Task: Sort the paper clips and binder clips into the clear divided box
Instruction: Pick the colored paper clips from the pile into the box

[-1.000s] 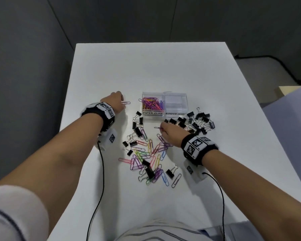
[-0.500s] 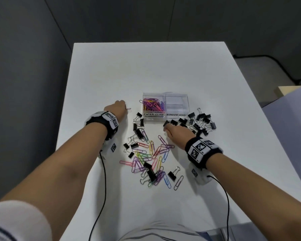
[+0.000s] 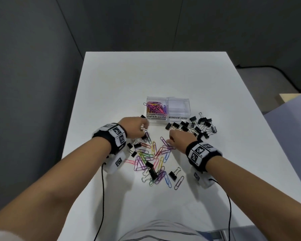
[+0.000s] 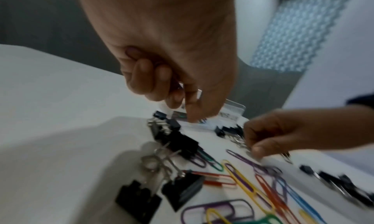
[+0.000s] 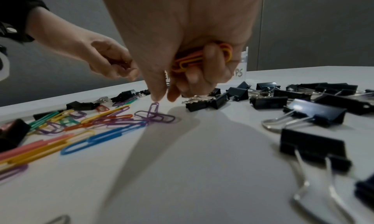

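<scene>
Binder clips [image 3: 196,126] crowd table [image 3: 163,75] beside right hand [image 3: 178,139].

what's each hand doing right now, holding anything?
Left hand: fingers curled, seems to hold paper clips; blurred.
Right hand: holds a bunch of orange and yellow paper clips, thumb and forefinger reaching for a purple paper clip.

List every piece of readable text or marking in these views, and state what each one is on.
"PAPER CLIPS": handwritten on the front of the left compartment of the clear divided box.
"BINDER CLIPS": handwritten on the front of the right compartment; the last letters are faint in the head view, and only "PS" shows in the right wrist view.
Black-and-white square code markers, not text: on the left wristband and right wristband.
Nothing else is readable.
</scene>
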Available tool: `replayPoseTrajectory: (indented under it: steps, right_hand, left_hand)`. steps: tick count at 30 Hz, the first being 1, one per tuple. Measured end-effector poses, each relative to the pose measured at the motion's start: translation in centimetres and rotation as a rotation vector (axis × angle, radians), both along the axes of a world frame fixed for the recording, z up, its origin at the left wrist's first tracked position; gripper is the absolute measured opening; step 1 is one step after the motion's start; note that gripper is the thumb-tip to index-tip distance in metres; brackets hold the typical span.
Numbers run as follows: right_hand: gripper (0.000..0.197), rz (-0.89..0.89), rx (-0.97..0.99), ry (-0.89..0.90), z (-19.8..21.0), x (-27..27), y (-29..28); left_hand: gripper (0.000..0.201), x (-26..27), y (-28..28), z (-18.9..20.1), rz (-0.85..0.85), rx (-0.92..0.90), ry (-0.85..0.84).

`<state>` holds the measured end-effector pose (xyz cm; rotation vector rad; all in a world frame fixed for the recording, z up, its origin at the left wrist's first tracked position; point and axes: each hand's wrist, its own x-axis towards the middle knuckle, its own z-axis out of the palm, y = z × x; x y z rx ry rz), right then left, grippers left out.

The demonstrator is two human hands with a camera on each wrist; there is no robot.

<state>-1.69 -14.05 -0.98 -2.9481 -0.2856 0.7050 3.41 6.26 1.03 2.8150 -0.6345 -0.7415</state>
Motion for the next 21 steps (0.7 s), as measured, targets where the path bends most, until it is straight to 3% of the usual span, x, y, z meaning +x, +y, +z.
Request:
replayPoseTrajectory:
  steps: [5, 10, 16, 21]
  right_hand:
    - [0.035, -0.076, 0.015, 0.016, -0.5, -0.1, 0.8]
    - [0.025, -0.087, 0.036, 0.004, -1.1, -0.4, 1.8]
    - [0.025, -0.084, 0.061, 0.083, -1.0, 0.2, 1.4]
    - [0.022, -0.069, 0.054, 0.055, -1.0, 0.1, 1.4]
  left_hand:
    - [0.030, 0.0, -1.2, -0.4, -0.235, 0.221, -0.066]
    - [0.031, -0.3, -1.1, -0.7, -0.245, 0.228, -0.093]
    - [0.040, -0.2, 0.1, -0.4, -0.213, 0.181, -0.120]
    - [0.046, -0.3, -1.0, -1.1, -0.311, 0.215, -0.102]
